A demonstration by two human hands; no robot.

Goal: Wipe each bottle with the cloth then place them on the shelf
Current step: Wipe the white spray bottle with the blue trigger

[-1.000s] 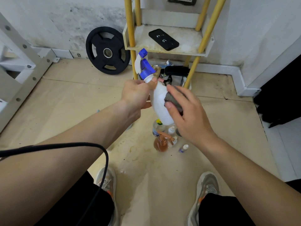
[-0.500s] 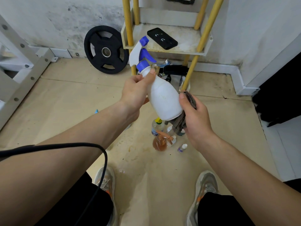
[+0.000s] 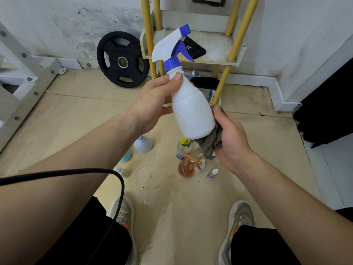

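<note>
Gripping the neck of the white plastic spray bottle with blue trigger head [image 3: 191, 109], the left hand [image 3: 154, 100] has thumb and fingers curled round it. The bottle is held in the air, its top tilted toward 11 o'clock. The right hand [image 3: 231, 134] clamps a crumpled grey cloth [image 3: 212, 140] against the bottle's base at 4 o'clock. The yellow-posted white shelf [image 3: 219, 62] stands at 12 o'clock. An amber floor bottle [image 3: 186, 167] stands at 6 o'clock.

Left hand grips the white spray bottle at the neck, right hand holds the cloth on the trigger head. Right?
Not quite. The head view shows the right hand holding the cloth against the lower side and base of the spray bottle, not the trigger head. The left hand does grip the neck.
</note>
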